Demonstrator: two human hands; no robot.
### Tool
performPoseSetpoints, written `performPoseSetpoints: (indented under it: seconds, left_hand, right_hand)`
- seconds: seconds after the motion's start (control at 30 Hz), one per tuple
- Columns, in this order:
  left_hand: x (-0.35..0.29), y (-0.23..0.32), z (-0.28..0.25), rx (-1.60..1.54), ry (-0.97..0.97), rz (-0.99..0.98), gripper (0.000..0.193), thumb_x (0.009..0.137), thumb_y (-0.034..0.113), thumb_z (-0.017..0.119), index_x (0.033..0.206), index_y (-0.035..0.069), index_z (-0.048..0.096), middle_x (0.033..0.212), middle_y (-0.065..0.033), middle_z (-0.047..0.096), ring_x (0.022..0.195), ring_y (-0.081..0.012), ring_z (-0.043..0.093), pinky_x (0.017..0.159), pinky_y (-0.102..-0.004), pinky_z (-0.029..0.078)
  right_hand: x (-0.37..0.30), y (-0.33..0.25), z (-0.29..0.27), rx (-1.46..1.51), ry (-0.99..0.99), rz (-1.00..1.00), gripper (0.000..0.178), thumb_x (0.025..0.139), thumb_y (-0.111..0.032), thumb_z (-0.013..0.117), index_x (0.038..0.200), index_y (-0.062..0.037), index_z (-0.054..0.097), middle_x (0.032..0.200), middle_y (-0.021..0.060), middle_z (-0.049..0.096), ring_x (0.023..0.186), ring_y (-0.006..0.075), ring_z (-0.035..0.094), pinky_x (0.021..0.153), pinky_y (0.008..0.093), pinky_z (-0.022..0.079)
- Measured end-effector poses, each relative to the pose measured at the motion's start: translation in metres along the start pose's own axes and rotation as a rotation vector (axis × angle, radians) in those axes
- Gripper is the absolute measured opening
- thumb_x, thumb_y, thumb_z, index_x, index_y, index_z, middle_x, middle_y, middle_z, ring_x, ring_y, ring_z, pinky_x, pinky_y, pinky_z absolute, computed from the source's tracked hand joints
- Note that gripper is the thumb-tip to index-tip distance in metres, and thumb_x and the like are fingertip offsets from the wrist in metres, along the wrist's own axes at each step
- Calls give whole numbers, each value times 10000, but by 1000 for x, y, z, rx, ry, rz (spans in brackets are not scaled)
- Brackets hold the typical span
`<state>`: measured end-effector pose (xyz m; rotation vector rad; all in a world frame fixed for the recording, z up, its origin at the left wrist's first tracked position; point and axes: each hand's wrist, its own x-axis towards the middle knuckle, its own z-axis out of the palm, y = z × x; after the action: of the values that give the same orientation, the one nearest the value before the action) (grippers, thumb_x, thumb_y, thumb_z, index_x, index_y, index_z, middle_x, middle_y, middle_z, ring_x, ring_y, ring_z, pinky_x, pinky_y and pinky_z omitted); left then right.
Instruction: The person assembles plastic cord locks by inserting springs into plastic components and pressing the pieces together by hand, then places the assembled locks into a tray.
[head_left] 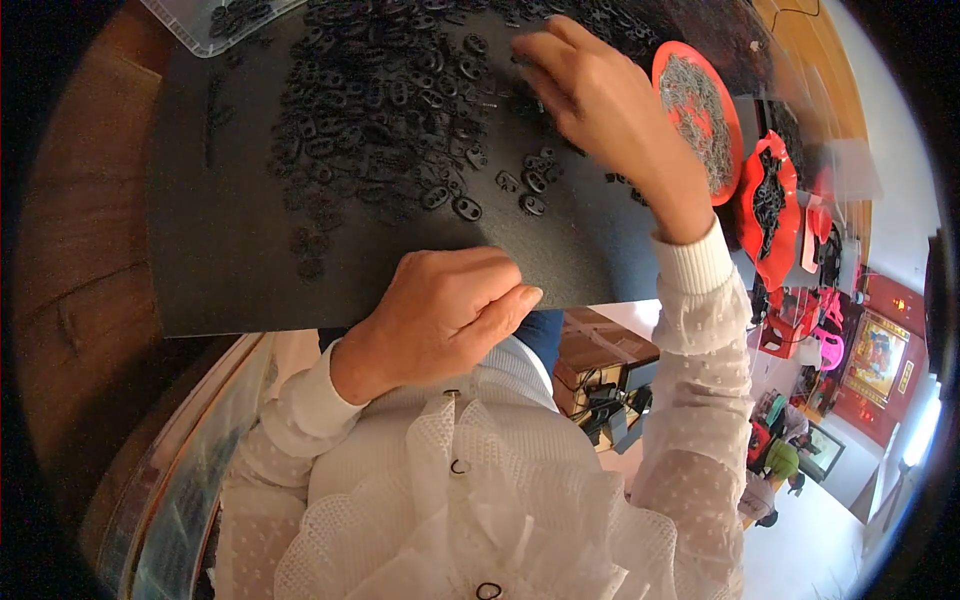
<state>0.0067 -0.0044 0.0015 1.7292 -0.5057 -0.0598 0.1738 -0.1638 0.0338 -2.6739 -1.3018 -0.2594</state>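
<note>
My left hand (pixel 450 310) is closed at the front edge of the dark table, thumb pressed against the curled fingers; whatever it may hold is hidden. Farther off to the right, my right hand (pixel 595 95) reaches over the tabletop with its fingers bent together. A dark bit shows at its fingertips, too small to name. Left of that hand spreads a wide pile of small black oval pieces with holes (pixel 375 120). A few loose black pieces (pixel 535 180) lie between my two hands.
A red plate of thin silvery metal pieces (pixel 738 140) stands right of my right forearm. Beside it is a red wavy-edged dish (pixel 785 235) holding black pieces. A clear plastic tub (pixel 190 40) sits at the far left. Other people (pixel 780 460) are in the background at right.
</note>
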Motion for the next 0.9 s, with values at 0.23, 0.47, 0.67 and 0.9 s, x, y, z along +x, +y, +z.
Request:
performPoseSetpoints:
  seconds: [0.23,0.47,0.67,0.9]
  left_hand:
    - [-3,-1,1,-15,26,2,253,868,69,559,647,6,453,594,-122,420,499,-288,443,474,-394,339]
    - [-1,1,1,-7,21,-20,254,868,75,562,652,0,451,600,-125,428,503,-285,447,479,-387,342]
    - [-1,4,-1,-76,136,-30,180,892,94,549,739,1,523,629,-75,447,529,-198,450,503,-336,362]
    - [6,10,-7,-151,214,-219,146,902,99,571,812,-14,550,674,-77,500,562,-149,444,527,-292,380]
  right_hand:
    - [43,-24,-7,15,-131,149,115,829,-62,515,822,36,573,854,222,593,757,416,614,664,458,509]
    - [46,-17,-2,154,-37,157,136,813,-81,532,833,48,570,876,252,619,807,429,605,718,485,487]
    - [-1,-26,-17,473,-90,232,154,866,-110,637,959,-9,565,702,22,506,611,102,503,543,271,416]
    - [-50,-33,-22,644,-121,409,144,871,-107,651,874,-11,544,671,-37,468,603,26,398,510,210,344]
